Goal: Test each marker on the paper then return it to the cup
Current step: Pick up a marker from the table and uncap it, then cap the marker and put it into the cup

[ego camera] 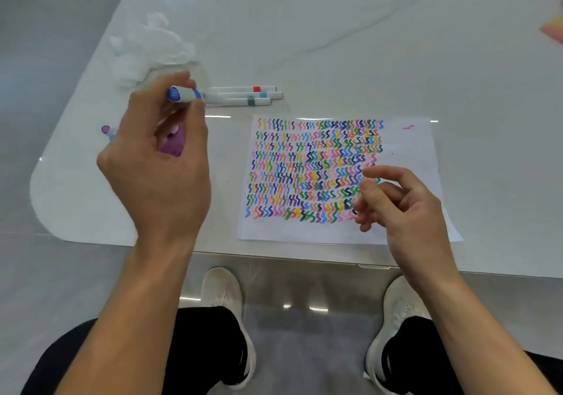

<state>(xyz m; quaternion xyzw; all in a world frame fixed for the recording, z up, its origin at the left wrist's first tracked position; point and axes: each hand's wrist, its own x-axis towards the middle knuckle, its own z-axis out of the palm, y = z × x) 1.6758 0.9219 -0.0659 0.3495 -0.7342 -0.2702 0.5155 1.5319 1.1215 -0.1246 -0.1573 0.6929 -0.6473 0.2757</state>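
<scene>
White bench (396, 44), squiggle-filled paper (408, 147): the right hand (405, 211) hovers over the paper, grip loose and empty. Left of the paper, the left hand (158, 166) pinches a blue marker (185, 94), its long axis pointing right, beside three markers (246, 95) above the paper's top-left corner.

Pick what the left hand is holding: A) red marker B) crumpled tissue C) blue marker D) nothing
C: the left hand pinches a blue marker between its fingertips, while the red-banded one lies on the table beyond it.
</scene>
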